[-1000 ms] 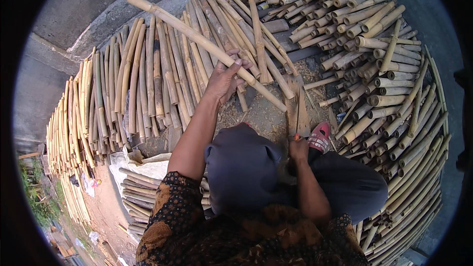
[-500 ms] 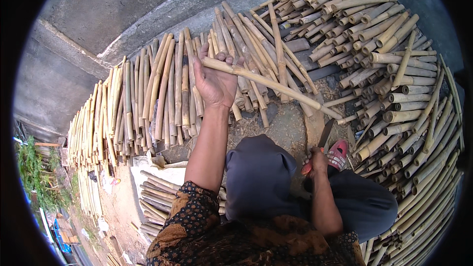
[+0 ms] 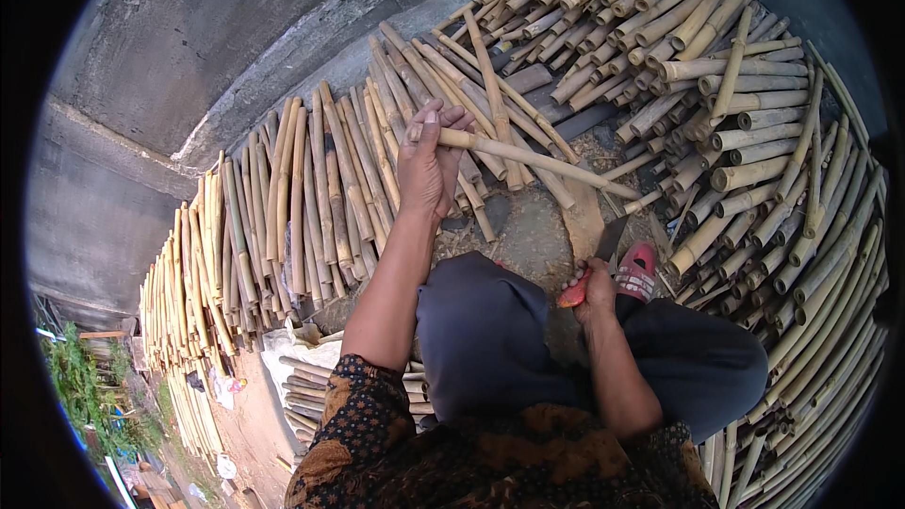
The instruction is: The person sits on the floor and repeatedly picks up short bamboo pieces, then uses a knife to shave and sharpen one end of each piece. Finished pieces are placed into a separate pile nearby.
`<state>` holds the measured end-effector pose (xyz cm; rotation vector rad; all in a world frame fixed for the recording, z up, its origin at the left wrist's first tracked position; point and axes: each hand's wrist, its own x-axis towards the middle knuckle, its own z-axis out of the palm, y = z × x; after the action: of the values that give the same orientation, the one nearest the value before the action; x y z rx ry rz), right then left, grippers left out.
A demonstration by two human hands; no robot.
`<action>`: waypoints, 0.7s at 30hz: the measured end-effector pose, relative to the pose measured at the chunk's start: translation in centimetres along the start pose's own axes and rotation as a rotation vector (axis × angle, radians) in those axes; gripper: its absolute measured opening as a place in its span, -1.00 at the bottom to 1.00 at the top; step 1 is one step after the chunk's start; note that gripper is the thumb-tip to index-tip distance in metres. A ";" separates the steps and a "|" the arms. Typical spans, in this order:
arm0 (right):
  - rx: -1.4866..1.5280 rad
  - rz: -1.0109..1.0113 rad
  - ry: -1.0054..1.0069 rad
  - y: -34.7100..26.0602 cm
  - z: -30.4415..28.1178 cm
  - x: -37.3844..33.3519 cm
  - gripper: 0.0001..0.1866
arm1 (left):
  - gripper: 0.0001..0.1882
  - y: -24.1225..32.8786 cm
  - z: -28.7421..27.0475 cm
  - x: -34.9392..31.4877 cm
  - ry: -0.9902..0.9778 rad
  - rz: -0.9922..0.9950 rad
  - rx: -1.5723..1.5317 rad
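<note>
- L hand: fingers curled round a bamboo stick close to its L end; thumb laid along that end, so grip = narrow, holding.
- Bamboo stick: in L fingers, most of its length sticking out to their R, sloping down toward its far end; far end sits above R fingers, slightly to R. Can't tell if far end touches the pile behind.
- R hand: fingers wrapped round the red handle of a cutting tool; thumb side hard to make out.
- Dark blade: pokes up & a bit R from R fingers, tip below the stick, apart from it in view.
- Wood board: above R fingers, between them & the stick's R half.
- Red sandal: on a foot just R of R fingers.
- Dark-trousered knee: below L fingers, L of R fingers.
- Bamboo row: L of L fingers, pcs side by side, run continues behind them.
- Bamboo stack: R of both hands' fingers, many cut ends facing them.
- White sack: below-L of L fingers, bamboo pcs beside it.
</note>
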<state>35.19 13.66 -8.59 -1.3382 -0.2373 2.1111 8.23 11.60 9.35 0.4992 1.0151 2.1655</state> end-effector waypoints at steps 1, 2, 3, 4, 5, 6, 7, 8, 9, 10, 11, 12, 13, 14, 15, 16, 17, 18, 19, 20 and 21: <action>-0.037 -0.001 0.026 0.3 0.1 -0.3 -0.84 | -0.56 0.7 0.5 0.1 0.006 0.085 0.042; -0.072 -0.040 0.070 0.7 0.0 -0.5 -0.85 | -0.57 1.8 1.0 0.3 0.089 0.101 0.090; -0.089 -0.083 0.089 1.0 0.1 -0.7 -0.85 | -0.60 3.4 1.3 0.7 0.093 0.244 0.101; -0.217 -0.120 0.155 1.1 0.1 -0.9 -0.86 | -0.64 5.6 1.4 0.7 -0.009 0.359 0.083; -0.336 -0.199 0.164 1.2 0.1 -1.1 -0.83 | -0.68 7.7 1.6 0.4 -0.071 0.440 0.079; -0.457 -0.261 0.155 1.3 0.3 -1.3 -0.80 | -0.69 10.0 2.0 0.4 -0.001 0.472 0.111; -0.600 -0.270 0.164 1.3 0.4 -1.8 -0.77 | -0.69 11.3 2.5 0.1 -0.002 0.546 0.141; -0.705 -0.479 0.159 1.2 0.8 -2.2 -0.75 | -0.69 11.4 3.0 -0.4 0.018 0.514 0.142; -0.830 -0.641 0.176 1.2 1.3 -2.8 -0.72 | -0.69 11.5 3.6 -0.9 0.016 0.501 0.146; -0.950 -0.786 0.201 1.2 1.9 -3.4 -0.70 | -0.68 11.5 4.1 -1.6 0.014 0.492 0.144; -0.990 -0.800 0.113 1.1 2.5 -3.9 -0.68 | -0.68 11.2 4.7 -2.2 0.020 0.473 0.154; -1.025 -0.796 0.039 1.2 3.0 -4.6 -0.67 | -0.69 10.6 5.2 -3.0 0.026 0.451 0.156; -1.034 -0.865 -0.023 1.2 3.4 -5.0 -0.65 | -0.69 9.9 5.5 -3.6 0.013 0.432 0.155; -1.107 -0.782 -0.070 1.1 3.7 -5.2 -0.65 | -0.70 9.2 5.8 -4.1 -0.017 0.426 0.181; -1.156 -0.772 -0.113 1.0 3.9 -5.3 -0.66 | -0.70 8.7 5.9 -4.4 0.012 0.414 0.170; -1.227 -0.740 -0.221 0.9 3.9 -5.3 -0.66 | -0.70 8.4 6.0 -4.8 -0.017 0.414 0.170; -1.185 -0.705 -0.103 0.8 3.8 -5.2 -0.67 | -0.70 8.3 6.1 -4.9 -0.038 0.446 0.172; -1.164 -0.650 -0.049 0.6 3.7 -5.0 -0.67 | -0.69 8.2 6.1 -5.0 -0.021 0.444 0.175; -1.138 -0.567 0.010 0.5 3.4 -4.8 -0.67 | -0.68 8.2 6.1 -5.0 -0.007 0.418 0.180; -1.043 -0.532 0.061 0.4 3.3 -4.6 -0.68 | -0.68 8.3 6.1 -5.0 0.027 0.422 0.181; -1.115 -0.553 0.004 0.4 3.1 -4.5 -0.67 | -0.67 8.4 6.2 -5.1 0.053 0.403 0.189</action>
<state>33.71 11.24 -3.92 -1.5473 -1.7417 1.4616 11.82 7.30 19.46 0.7959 1.2411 2.4545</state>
